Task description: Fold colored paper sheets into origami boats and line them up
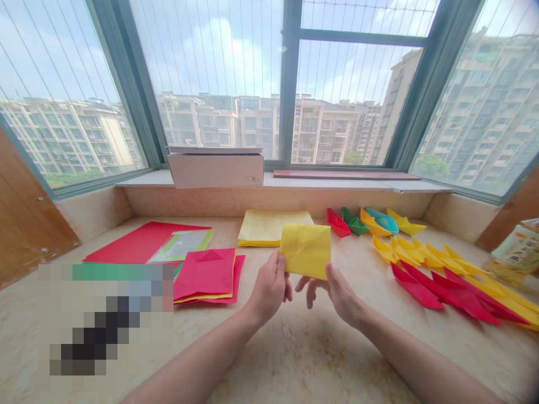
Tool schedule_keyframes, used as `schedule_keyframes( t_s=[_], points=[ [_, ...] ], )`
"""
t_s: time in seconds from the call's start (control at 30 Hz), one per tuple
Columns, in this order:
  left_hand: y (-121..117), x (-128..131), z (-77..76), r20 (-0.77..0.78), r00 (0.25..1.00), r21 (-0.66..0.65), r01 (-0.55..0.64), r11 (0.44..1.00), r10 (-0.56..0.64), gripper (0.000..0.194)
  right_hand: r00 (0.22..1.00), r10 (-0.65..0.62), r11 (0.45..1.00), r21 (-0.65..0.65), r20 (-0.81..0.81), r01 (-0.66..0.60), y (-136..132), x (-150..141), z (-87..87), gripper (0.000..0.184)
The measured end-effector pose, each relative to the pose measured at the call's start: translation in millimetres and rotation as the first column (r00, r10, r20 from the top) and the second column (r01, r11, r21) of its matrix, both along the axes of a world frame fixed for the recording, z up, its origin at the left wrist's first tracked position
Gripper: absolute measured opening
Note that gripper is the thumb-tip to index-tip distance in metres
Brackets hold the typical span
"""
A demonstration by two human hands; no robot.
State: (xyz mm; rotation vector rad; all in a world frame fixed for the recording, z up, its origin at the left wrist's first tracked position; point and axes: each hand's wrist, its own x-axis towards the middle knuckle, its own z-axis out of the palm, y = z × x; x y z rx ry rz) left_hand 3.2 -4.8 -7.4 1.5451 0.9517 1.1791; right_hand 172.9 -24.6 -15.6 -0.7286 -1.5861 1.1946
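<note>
A folded, creased piece of yellow paper (pixel 306 250) is raised above the counter between my two hands. My left hand (pixel 270 280) pinches its lower left edge with thumb and fingers. At the lower right corner, my right hand (pixel 337 289) grips it with the thumb in front, while some of its fingers hang loose below. Behind the held paper lies a stack of pale yellow paper sheets (pixel 261 224). To the left is a pile of red and yellow folded paper (pixel 206 275).
Several folded paper boats stand at right: yellow boats (pixel 404 251), red boats (pixel 455 292) and a green boat (pixel 353 220). A red sheet (pixel 130 241) lies at left beside a blurred-out patch. A white box (pixel 214 170) sits on the sill; a bottle (pixel 516 252) stands far right.
</note>
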Motion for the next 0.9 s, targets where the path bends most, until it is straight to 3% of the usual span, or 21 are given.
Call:
schedule_keyframes(
  t_s=[0.07,0.13,0.27,0.4,0.53,0.67,0.9],
  points=[
    [0.6,-1.3,1.1,0.009,1.000,0.002,-0.022,1.000,0.022,0.034,0.998,0.031,0.997,-0.074,-0.059,-0.036,0.6,0.0,0.9,0.069],
    [1.2,-4.1,1.4,0.010,0.999,0.014,-0.040,0.999,0.040,0.030,0.998,-0.017,0.993,-0.118,-0.057,0.010,2.4,-0.1,1.0,0.064],
    [1.5,-8.6,-0.4,0.016,1.000,0.062,-0.005,0.998,0.004,0.030,0.993,-0.099,0.993,-0.058,0.061,0.102,6.4,1.5,1.2,0.070],
    [2.6,-9.4,0.9,0.088,0.994,-0.005,0.064,0.998,-0.064,0.037,0.986,-0.008,0.999,-0.052,0.166,0.016,9.0,4.8,0.9,0.076],
    [7.1,-10.1,2.3,0.123,0.987,-0.024,0.109,0.994,-0.105,0.039,0.990,0.012,0.991,-0.132,0.143,0.007,14.0,10.9,0.9,0.060],
    [8.4,-9.8,-1.1,0.057,0.967,-0.050,0.252,0.966,-0.249,0.037,0.997,-0.072,0.983,-0.169,0.000,0.071,18.4,17.5,4.3,0.056],
    [4.2,-11.1,1.6,-0.105,0.974,-0.049,0.194,0.980,-0.198,0.037,0.996,-0.076,0.974,-0.215,-0.042,0.065,16.3,17.6,8.7,0.058]
  ],
)
